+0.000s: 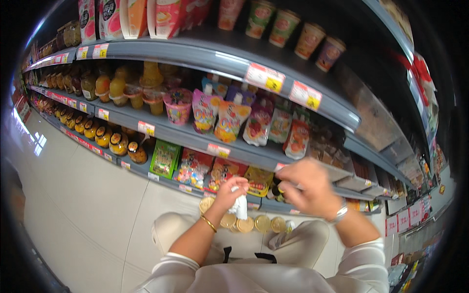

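I squat in front of grey shop shelves (185,134). My left hand (230,189) is closed around a small white pouch-like packet (240,207), held low in front of the bottom shelf. My right hand (307,186) hovers to its right at the edge of the lower shelf, fingers curled; it is blurred, and I cannot tell whether it holds anything. A gold bangle is on my left wrist and a silver watch on my right. Colourful spouted pouches (229,119) stand on the shelf above my hands.
Round gold-lidded tins (254,224) line the floor level by my knees. Jars of orange fruit (105,136) fill the shelves to the left, cups (283,27) stand on the top shelf. Pale tiled floor (83,205) stretches to the left.
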The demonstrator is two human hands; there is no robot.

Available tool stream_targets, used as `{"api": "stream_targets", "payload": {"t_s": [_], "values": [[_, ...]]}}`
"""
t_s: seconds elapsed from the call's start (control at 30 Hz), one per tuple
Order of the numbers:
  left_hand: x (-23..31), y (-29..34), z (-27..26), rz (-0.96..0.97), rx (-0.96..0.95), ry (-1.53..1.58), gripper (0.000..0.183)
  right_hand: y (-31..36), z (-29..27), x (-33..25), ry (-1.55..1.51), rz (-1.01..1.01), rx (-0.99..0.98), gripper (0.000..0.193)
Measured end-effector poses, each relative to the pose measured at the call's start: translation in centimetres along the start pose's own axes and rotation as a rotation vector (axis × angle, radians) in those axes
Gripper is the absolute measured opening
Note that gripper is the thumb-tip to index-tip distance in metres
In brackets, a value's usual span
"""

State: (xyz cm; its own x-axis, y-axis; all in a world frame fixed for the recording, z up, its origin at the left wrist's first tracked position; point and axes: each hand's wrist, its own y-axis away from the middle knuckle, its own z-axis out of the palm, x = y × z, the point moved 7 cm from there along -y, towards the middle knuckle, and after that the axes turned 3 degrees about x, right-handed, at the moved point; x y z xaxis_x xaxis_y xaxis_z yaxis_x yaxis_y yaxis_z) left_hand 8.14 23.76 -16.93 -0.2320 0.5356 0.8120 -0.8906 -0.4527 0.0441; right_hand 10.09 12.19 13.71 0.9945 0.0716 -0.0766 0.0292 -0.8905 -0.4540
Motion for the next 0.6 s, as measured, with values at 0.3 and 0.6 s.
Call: {"api": "stream_targets", "payload": {"t_s": [0.3, 0.6], "values": [[-8.4, 9.2, 4.4, -0.126, 0.144, 0.071, 0.034, 20.2, 17.8, -2.1, -0.61, 0.546, -0.012, 0.066], [-9.6, 12.2, 6.1, -0.291, 0.099, -0.009, 0.042, 29.7, 18.9, 3.7, -0.675, 0.874, 0.088, 0.057]]}}
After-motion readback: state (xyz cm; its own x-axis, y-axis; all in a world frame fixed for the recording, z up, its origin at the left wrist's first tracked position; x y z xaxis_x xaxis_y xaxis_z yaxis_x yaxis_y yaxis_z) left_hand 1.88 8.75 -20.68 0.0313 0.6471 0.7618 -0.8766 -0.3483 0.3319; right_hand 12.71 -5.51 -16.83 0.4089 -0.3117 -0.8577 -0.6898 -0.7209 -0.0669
